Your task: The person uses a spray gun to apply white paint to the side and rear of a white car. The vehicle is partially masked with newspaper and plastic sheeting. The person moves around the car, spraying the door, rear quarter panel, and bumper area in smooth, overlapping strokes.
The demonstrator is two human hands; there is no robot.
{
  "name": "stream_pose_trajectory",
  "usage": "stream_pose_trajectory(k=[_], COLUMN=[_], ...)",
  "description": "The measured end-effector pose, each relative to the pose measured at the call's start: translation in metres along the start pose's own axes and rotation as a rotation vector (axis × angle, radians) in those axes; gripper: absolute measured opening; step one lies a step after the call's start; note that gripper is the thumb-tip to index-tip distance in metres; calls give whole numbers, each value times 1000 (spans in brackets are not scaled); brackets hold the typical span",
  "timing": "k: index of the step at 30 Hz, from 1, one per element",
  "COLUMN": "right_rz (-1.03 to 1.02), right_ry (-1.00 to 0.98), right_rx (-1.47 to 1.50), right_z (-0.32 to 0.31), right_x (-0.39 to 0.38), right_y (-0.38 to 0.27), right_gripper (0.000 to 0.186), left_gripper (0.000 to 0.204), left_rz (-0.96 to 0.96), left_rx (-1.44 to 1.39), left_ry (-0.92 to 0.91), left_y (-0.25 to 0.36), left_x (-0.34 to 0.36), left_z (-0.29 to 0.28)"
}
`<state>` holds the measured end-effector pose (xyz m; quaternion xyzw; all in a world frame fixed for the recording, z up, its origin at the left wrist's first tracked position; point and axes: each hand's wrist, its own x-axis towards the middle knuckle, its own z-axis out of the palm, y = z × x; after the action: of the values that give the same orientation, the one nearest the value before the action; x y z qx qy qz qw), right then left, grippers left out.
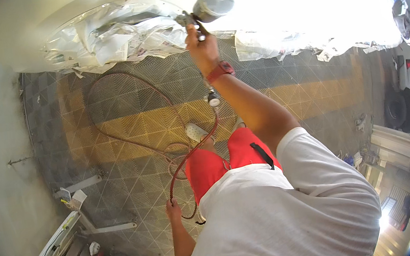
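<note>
Head view: the right hand has its grip closed around a metal spray gun, whose round grey cup tilts rightward just beyond; the left hand, well apart, clasps a dark-red hose.

The spray gun is silver, its cup grey, the hose reddish-brown, the shorts red, the T-shirt white, the grey floor diagonally ridged and yellow-banded.

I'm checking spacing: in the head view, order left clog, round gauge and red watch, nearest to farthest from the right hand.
1. Red watch, just behind the right hand.
2. Round gauge, lower in the picture.
3. Left clog, on the floor.
</note>
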<state>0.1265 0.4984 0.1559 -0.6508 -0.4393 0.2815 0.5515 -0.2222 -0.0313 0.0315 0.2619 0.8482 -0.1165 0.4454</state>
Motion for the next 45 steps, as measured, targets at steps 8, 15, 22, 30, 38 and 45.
stream_pose_trajectory(k=[8,15,22,30,38,45], right_rz=[-41,161,-24,96,184,197], right_ry=[-242,-211,22,150,259,324], right_rx=[63,199,-7,-143,-127,-239], right_z=[98,15,-176,-390,-561,-673], right_x=[-4,30,64,98,137,176], right_y=[-61,-65,5,54,96,119], right_gripper=[51,50,55,59,60,68], left_gripper=[41,42,41,43,42,36], left_rz=[-150,-24,402,640,779,855], left_rx=[-198,-137,10,254,315,391], left_ry=[58,-57,-116,-157,-206,-180], left_y=[-12,14,111,248,360,417], left_x=[-16,-11,-22,-74,-151,-203], left_z=[9,19,30,66,131,162])
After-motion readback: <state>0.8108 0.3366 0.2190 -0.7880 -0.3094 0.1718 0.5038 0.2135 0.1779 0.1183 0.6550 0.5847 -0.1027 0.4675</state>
